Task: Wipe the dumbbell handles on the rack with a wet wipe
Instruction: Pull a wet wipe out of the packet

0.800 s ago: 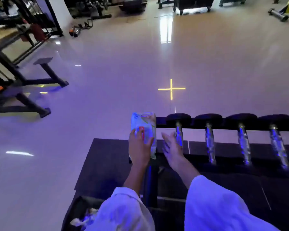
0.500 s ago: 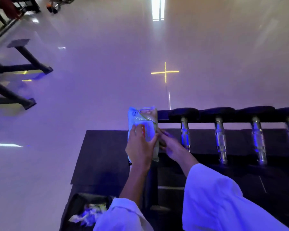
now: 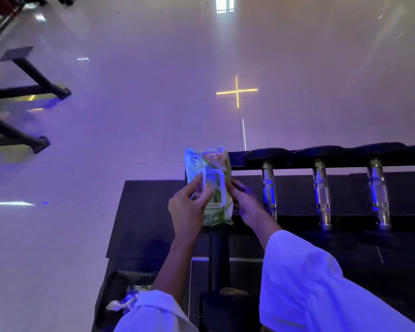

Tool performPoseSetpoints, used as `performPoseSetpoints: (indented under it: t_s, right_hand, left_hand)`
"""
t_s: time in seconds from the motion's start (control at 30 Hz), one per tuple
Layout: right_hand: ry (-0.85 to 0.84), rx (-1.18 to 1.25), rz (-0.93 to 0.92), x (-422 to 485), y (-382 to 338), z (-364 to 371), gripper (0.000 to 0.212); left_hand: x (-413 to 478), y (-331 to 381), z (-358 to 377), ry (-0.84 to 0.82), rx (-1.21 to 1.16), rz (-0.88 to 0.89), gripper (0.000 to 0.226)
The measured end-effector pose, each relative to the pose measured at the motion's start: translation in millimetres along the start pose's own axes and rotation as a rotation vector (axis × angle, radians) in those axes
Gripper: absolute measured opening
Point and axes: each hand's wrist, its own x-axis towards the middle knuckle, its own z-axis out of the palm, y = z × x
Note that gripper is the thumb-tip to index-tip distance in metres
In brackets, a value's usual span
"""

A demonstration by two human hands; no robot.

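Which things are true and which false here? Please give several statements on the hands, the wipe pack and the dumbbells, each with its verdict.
1. The left hand pinches the raised lid of the wipe pack. True.
2. The dumbbell handles lie on the rack, right of the pack. True.
3. The right hand grips a dumbbell handle. False: it holds the pack's right side.
4. A pulled-out wipe hangs from the left hand. False: neither hand holds a wipe.
5. Crumpled white sheets lie in the bin. True.

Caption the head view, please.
Left hand holds open the lid of the wipe pack; right hand steadies it beside racked dumbbells.
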Motion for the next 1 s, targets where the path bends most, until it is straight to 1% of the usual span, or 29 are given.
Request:
performPoseSetpoints:
  t_s: [0.03, 0.1, 0.13, 0.17, 0.2, 0.23, 0.27, 0.3, 0.33, 0.37, 0.4, 0.43, 0.47, 0.5, 0.57, 0.67, 0.7, 0.77, 0.87, 0.9, 0.93, 1.0]
  right_hand:
    - [-0.012, 0.001, 0.000, -1.0, -0.9, -0.5, 0.007]
    - [-0.033, -0.002, -0.010, -3.3, -1.8, -1.2, 0.009]
    - [-0.040, 0.001, -0.018, -5.4, -1.9, -0.2, 0.010]
    - [-0.048, 0.015, -0.030, -7.0, -0.8, 1.0, 0.011]
    - [-0.055, 0.033, -0.049, -7.6, 2.1, 2.3, 0.012]
    - [-0.061, 0.047, -0.072, -8.3, 5.2, 3.8, 0.013]
    - [-0.064, 0.056, -0.098, -9.0, 8.4, 5.2, 0.014]
    - [-0.061, 0.061, -0.120, -10.1, 10.8, 6.1, 0.015]
    - [-0.059, 0.061, -0.137, -10.3, 12.9, 6.3, 0.016]
    - [-0.055, 0.058, -0.145, -10.6, 14.1, 6.0, 0.016]
    - [-0.052, 0.059, -0.149, -10.4, 15.4, 6.0, 0.015]
    - [-0.049, 0.066, -0.150, -10.1, 16.1, 5.8, 0.015]
    - [-0.049, 0.073, -0.153, -10.0, 16.9, 5.8, 0.015]
    - [-0.049, 0.074, -0.158, -10.7, 17.2, 6.0, 0.016]
    - [-0.049, 0.065, -0.167, -11.9, 18.7, 5.9, 0.020]
    - [-0.059, 0.070, -0.161, -13.1, 18.8, 5.4, 0.038]
    - [-0.056, 0.077, -0.158, -12.6, 19.3, 5.0, 0.038]
    - [-0.051, 0.089, -0.146, -11.8, 20.2, 4.7, 0.036]
    - [-0.049, 0.101, -0.133, -11.5, 20.4, 4.7, 0.054]
    - [-0.049, 0.103, -0.131, -11.2, 20.2, 4.3, 0.058]
    - [-0.053, 0.106, -0.129, -11.1, 19.9, 4.5, 0.056]
    - [-0.058, 0.115, -0.123, -10.3, 20.2, 4.4, 0.047]
  left_hand:
    - [0.4, -3.6, -4.3, -0.022, -0.062, 0.003, 0.044]
    - [2.8, -10.9, -14.3, -0.048, -0.241, -0.032, 0.027]
    - [5.5, -15.5, -20.3, -0.038, -0.348, -0.098, 0.021]
    - [9.1, -19.5, -26.6, -0.008, -0.434, -0.190, 0.021]
    - [12.0, -23.3, -32.4, 0.023, -0.468, -0.285, 0.020]
    - [14.7, -27.7, -36.4, 0.057, -0.437, -0.335, 0.016]
    - [16.4, -30.7, -38.7, 0.098, -0.313, -0.318, 0.015]
    - [17.6, -32.9, -38.4, 0.153, -0.117, -0.247, 0.022]
    - [18.4, -31.7, -37.5, 0.210, 0.114, -0.111, 0.030]
    - [19.6, -30.8, -36.4, 0.242, 0.353, 0.119, 0.033]
    - [19.2, -27.5, -33.3, 0.220, 0.547, 0.373, 0.033]
    - [19.4, -25.7, -28.7, 0.176, 0.676, 0.584, 0.032]
    - [19.8, -25.0, -23.6, 0.119, 0.751, 0.718, 0.028]
    - [19.3, -23.1, -19.4, 0.069, 0.783, 0.761, 0.024]
    - [18.3, -20.0, -13.9, -0.007, 0.770, 0.676, 0.017]
    - [20.8, -20.9, -9.0, -0.094, 0.748, 0.555, 0.006]
    - [21.0, -20.2, -8.0, -0.106, 0.744, 0.531, 0.005]
    - [20.5, -17.6, -6.6, -0.101, 0.738, 0.501, 0.004]
    - [17.3, -15.3, -3.4, -0.099, 0.785, 0.508, 0.007]
    - [16.6, -14.9, -2.1, -0.092, 0.813, 0.512, 0.009]
    - [16.5, -15.2, -0.7, -0.081, 0.837, 0.515, 0.010]
    - [16.8, -16.0, 2.0, -0.082, 0.876, 0.513, 0.010]
